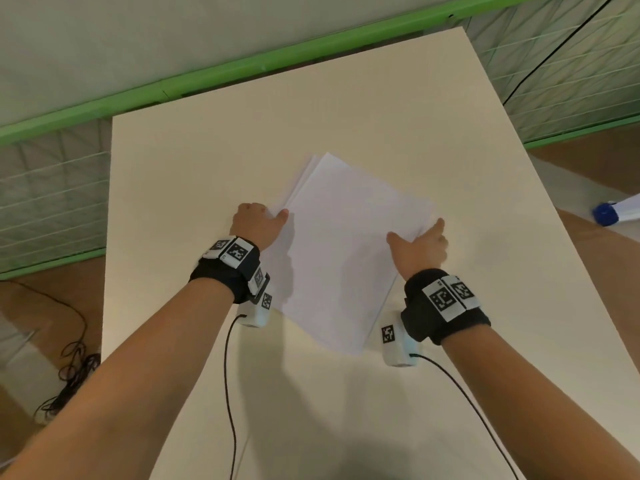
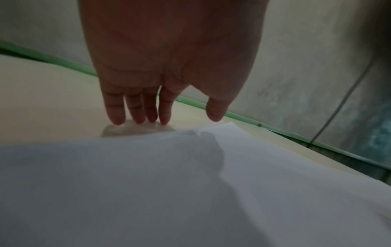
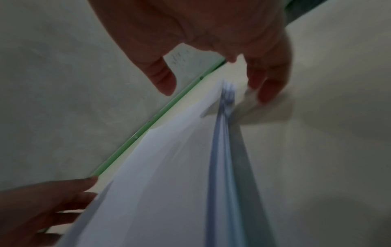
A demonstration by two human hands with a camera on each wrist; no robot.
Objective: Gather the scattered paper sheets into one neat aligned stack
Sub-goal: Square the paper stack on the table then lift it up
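Note:
A stack of white paper sheets (image 1: pixel 346 244) lies turned at an angle in the middle of the cream table (image 1: pixel 194 168). Its far left edges are slightly fanned. My left hand (image 1: pixel 258 220) stands at the stack's left edge. In the left wrist view its straight fingers (image 2: pixel 135 110) touch the table just beyond the paper (image 2: pixel 190 192), with the thumb held above the sheets. My right hand (image 1: pixel 420 245) flanks the right edge. Its thumb hovers over the paper (image 3: pixel 165 167) and its fingers (image 3: pixel 268 86) run down beside the blurred edge. Neither hand grips the paper.
A green rail (image 1: pixel 207 81) and wire mesh run behind the table's far edge. A blue-capped white bottle (image 1: pixel 606 213) lies off the table to the right. Black cables (image 1: pixel 72 372) coil on the brown floor at the left. Thin cables trail from both wrist cameras.

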